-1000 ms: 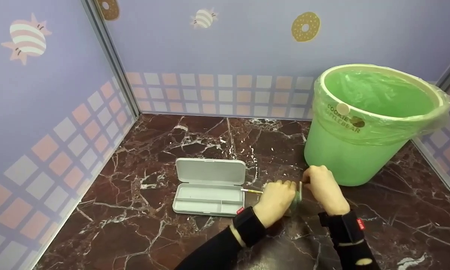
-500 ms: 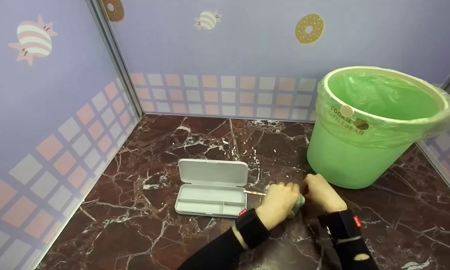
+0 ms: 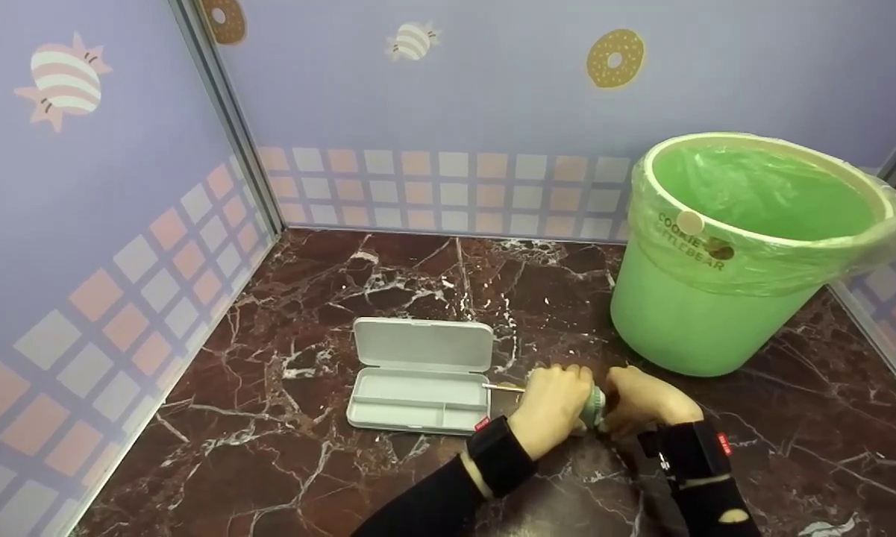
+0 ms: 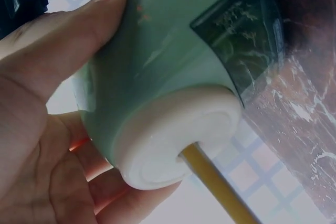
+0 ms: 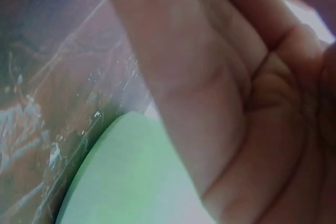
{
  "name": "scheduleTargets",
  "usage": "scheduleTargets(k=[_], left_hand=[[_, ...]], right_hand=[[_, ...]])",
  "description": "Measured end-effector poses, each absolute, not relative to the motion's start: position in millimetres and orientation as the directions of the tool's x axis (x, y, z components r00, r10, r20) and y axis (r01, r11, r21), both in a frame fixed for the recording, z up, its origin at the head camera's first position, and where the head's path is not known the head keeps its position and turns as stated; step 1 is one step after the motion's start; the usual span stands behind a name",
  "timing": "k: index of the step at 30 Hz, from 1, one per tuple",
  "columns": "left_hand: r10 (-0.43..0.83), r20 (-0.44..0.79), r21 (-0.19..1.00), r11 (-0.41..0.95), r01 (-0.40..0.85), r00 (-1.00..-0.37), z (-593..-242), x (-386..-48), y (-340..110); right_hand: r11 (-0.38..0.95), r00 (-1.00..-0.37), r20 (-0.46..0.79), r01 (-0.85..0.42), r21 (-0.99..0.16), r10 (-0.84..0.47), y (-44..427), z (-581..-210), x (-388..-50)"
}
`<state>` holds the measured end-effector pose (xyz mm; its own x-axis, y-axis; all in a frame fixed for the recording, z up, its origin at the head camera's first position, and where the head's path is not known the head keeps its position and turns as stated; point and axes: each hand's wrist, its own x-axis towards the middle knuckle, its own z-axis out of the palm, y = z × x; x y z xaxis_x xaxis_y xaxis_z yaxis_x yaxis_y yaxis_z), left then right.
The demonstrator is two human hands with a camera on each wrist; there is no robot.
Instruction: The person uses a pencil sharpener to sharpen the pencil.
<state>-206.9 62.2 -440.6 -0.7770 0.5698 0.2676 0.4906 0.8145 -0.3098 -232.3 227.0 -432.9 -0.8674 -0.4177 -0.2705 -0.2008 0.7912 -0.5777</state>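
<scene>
Soft, even brightness fills the head view, pale glare on the tabletop [image 3: 268,455] at bottom centre! Left wrist: hazy, bottom centre washed out. Right wrist: dim, right hand [image 5: 226,98] blurred, lower centre burning white!

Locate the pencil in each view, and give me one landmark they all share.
Head: the pencil is right of and below centre, between the open case and the left hand.
Left wrist: the pencil runs from the sharpener's white end to the bottom edge, right of centre.
Right wrist: not in it.
Shared landmark: the marble table.
</scene>
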Motion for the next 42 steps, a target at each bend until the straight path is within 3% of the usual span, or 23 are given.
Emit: scheduleTargets(k=[6,14,26,35,42], left_hand=[[0.536,0.308,-0.3,0.839,0.455,-0.786,-441,-207,63],[0.533,0.357,-0.322,0.841,0.435,-0.767,-441,-206,66],[0.536,0.387,-0.333,0.84,0.429,-0.75,-442,-205,72],[0.57,0.4,-0.35,0.819,0.455,-0.718,-444,-205,68],[0.57,0.398,-0.353,0.818,0.453,-0.719,-445,-206,69]], right_hand=[[0.776,-0.812,-0.247,-0.345,-0.528,-0.529,230,-419,-228],[0.711,-0.769,-0.212,-0.397,-0.58,-0.603,233,-399,-217],[0.716,-0.784,-0.094,-0.501,-0.487,-0.613,238,-382,-212],[0.721,-0.813,0.093,-0.557,-0.412,-0.575,236,-381,-211],[0.789,-0.85,0.274,-0.522,-0.324,-0.45,228,-396,-219]])
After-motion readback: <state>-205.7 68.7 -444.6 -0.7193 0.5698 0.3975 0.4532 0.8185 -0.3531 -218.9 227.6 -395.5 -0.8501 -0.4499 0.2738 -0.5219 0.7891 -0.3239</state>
